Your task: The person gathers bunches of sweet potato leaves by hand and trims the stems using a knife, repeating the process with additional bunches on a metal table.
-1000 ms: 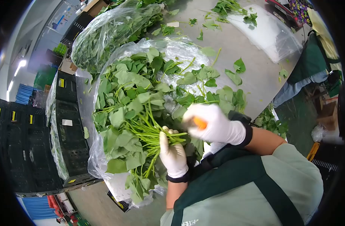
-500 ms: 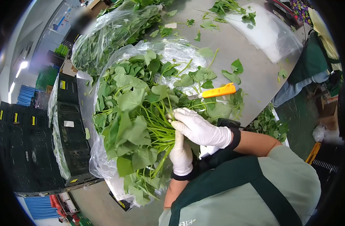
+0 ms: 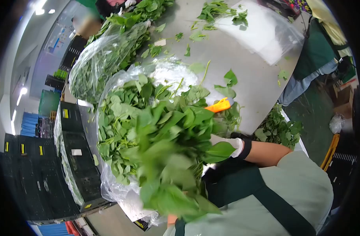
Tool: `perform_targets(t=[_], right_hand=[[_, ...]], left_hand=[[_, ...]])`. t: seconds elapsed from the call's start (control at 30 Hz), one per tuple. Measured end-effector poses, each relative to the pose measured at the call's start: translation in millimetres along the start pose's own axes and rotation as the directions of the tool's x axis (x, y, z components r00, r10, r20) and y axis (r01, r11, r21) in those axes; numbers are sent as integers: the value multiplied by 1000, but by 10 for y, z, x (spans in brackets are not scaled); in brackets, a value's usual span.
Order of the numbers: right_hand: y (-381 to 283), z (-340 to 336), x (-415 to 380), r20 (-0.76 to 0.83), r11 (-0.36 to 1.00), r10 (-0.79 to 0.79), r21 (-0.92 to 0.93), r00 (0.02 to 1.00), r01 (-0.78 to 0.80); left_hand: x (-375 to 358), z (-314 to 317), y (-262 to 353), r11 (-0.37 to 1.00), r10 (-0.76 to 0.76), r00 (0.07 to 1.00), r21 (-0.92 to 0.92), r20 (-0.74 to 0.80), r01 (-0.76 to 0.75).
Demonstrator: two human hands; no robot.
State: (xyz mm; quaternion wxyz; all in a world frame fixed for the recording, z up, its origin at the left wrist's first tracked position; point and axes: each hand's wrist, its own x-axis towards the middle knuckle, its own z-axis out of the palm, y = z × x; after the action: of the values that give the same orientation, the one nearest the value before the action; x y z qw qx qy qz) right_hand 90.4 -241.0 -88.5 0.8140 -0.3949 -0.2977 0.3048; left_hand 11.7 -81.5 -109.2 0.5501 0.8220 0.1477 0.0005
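A bunch of leafy green stems point(image 3: 172, 157), partly blurred, is raised in front of my body with its leaves towards the camera. The white glove of my right hand point(image 3: 232, 144) shows only near the wrist, at the bunch's right side; leaves cover the fingers. Foliage also hides my left hand, and just a bit of its forearm shows below. Under and left of the bunch, more leaves point(image 3: 115, 118) lie on clear plastic point(image 3: 174, 74). An orange-handled knife point(image 3: 220, 105) lies beyond the bunch, its blade covered by leaves.
A plastic-wrapped pile of greens point(image 3: 105, 59) sits at the upper left of the metal table point(image 3: 188, 23). Clear plastic sheets point(image 3: 262, 31) and loose sprigs lie towards the back. Black crates point(image 3: 79, 153) stand at left. Another person's dark green apron point(image 3: 313, 51) shows at upper right.
The bunch has turned, so leaves face the camera where stems and both gloved hands showed before. The view has shifted, and a blurred person's head is now clearer at upper left.
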Motion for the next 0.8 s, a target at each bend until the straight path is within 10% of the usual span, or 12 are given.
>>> perform_targets(t=[0.07,0.13,0.23,0.27,0.37,0.4,0.43,0.47,0.5,0.6,0.7,0.8], right_hand=[[419,-284,-154,153,807,-248,-514,957,291],[759,-414,-307,-6,987,-148,64,989,148],[1024,-480,-411,-33,526,97,850,995,-23],[1008,-491,-395,17,231,163,971,987,-54],[527,-287,-294,-44,318,283,947,958,-50],[374,-264,-236,-54,214,135,977,989,24],[167,-217,-120,-64,221,124,975,990,35],[-58,-168,38,-234,902,100,431,967,11],[-213,-173,176,-334,895,-44,-432,942,-111],[-271,-507,417,-328,818,280,573,902,-46],[-413,-786,359,-248,755,268,654,931,-43],[-535,-800,318,-225,663,248,749,942,4]], left_hand=[[-1,8,14,961,71,995,262,64,-85],[6,-10,55,883,107,985,442,139,-158],[-10,-20,79,779,102,971,590,214,-212],[-25,-33,84,752,88,969,623,231,-217],[22,-59,157,697,28,971,692,239,-190],[212,-99,-770,484,378,892,768,250,-420],[259,-73,-514,746,275,930,556,244,-367],[301,14,79,661,356,902,617,243,-427],[309,104,673,568,433,866,671,248,-476],[291,145,1214,677,455,873,568,177,-468],[235,168,1349,802,521,851,299,71,-517],[323,285,1407,544,762,642,449,90,-709]])
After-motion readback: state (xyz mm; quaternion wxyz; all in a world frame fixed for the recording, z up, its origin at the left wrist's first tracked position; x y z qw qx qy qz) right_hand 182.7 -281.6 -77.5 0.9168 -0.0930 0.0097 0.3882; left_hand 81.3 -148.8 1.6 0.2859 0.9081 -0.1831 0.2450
